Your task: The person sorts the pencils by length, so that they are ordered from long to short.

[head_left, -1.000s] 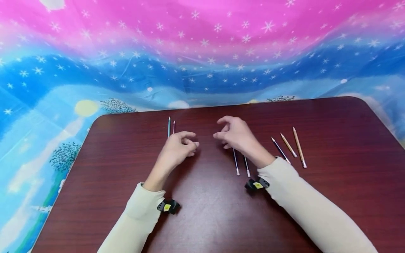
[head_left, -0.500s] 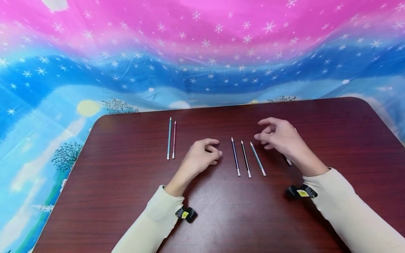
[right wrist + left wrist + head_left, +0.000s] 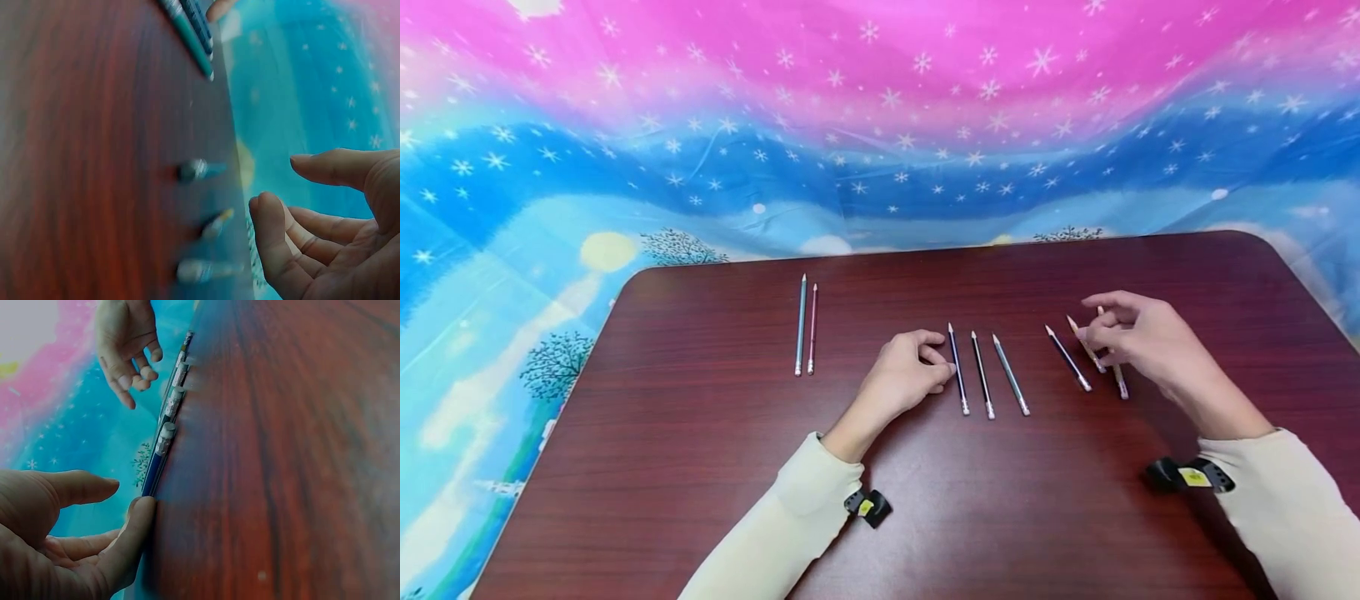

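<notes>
My left hand (image 3: 904, 375) is beside the leftmost dark blue pencil (image 3: 958, 371) of three in the middle, fingers loosely bent; in the left wrist view a fingertip meets this blue pencil (image 3: 152, 472). A black pencil (image 3: 982, 375) and a teal pencil (image 3: 1011, 375) lie just right of it. My right hand (image 3: 1161, 346) hovers over two natural-wood pencils (image 3: 1122, 382) at the right, partly covering them, holding nothing. In the right wrist view, thumb and fingers of that hand (image 3: 331, 219) stand apart. Another dark pencil (image 3: 1067, 358) lies to their left.
Farther left on the brown table (image 3: 700, 433) lie a long teal pencil (image 3: 801, 325) and a thinner pink one (image 3: 813, 329). A pink and blue patterned cloth (image 3: 850, 150) hangs behind the table's back edge.
Both hands have moved right: the left from beside the teal and pink pencils to the middle group, the right from above the middle group to the wooden pencils.
</notes>
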`<action>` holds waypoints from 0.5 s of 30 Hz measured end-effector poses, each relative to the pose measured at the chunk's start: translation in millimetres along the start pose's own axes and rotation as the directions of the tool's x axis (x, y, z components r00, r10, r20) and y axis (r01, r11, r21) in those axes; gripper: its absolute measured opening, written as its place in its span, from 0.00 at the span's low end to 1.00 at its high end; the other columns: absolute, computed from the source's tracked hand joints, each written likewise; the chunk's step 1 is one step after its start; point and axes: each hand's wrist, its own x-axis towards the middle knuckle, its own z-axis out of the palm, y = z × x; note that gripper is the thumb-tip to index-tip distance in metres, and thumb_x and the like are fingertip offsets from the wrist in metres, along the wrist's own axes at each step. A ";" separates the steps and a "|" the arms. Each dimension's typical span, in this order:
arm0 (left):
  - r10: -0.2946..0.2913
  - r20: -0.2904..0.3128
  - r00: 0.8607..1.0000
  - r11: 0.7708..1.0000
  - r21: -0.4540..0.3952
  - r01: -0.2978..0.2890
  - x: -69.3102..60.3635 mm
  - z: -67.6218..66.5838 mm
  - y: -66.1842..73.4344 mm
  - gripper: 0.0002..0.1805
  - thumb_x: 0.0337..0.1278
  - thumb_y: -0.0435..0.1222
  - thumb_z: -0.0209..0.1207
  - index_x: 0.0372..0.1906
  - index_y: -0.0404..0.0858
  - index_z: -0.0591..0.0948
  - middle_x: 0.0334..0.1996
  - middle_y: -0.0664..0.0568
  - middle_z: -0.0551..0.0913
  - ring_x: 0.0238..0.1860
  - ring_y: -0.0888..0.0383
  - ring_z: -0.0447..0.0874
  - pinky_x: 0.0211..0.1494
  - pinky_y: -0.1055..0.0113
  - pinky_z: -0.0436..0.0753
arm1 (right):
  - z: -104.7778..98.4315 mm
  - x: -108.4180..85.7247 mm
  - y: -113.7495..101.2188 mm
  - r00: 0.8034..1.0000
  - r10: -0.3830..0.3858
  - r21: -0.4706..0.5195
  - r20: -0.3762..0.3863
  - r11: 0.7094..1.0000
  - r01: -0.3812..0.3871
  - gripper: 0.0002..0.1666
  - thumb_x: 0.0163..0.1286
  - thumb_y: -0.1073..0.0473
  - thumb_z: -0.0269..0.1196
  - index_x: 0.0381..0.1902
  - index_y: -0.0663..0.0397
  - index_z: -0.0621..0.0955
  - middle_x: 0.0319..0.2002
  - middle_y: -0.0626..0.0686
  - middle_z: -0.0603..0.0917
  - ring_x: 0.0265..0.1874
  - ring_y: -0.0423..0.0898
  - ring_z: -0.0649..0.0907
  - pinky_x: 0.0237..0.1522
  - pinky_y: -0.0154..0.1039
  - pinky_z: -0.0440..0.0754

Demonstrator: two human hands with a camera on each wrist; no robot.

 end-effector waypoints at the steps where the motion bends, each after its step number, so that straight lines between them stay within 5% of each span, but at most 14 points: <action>1: 0.000 -0.006 1.000 1.000 0.014 0.000 0.4 0.8 0.4 0.27 0.65 0.32 0.66 0.68 0.34 0.79 0.37 0.51 0.89 0.29 0.59 0.92 0.38 0.71 0.87 | -2.2 -0.8 3.5 1.000 0.004 -0.003 -0.002 1.000 -0.004 0.34 0.73 0.67 0.64 0.73 0.73 0.67 0.32 0.41 0.85 0.32 0.33 0.85 0.34 0.37 0.89; 15: -0.005 -0.063 0.998 0.989 0.146 0.015 5.9 13.0 7.1 0.29 0.63 0.35 0.71 0.68 0.39 0.79 0.37 0.57 0.89 0.25 0.66 0.88 0.42 0.74 0.81 | -17.4 -1.9 28.5 0.999 0.037 -0.025 -0.024 0.999 -0.037 0.36 0.75 0.64 0.64 0.73 0.76 0.65 0.32 0.37 0.86 0.31 0.31 0.86 0.34 0.34 0.89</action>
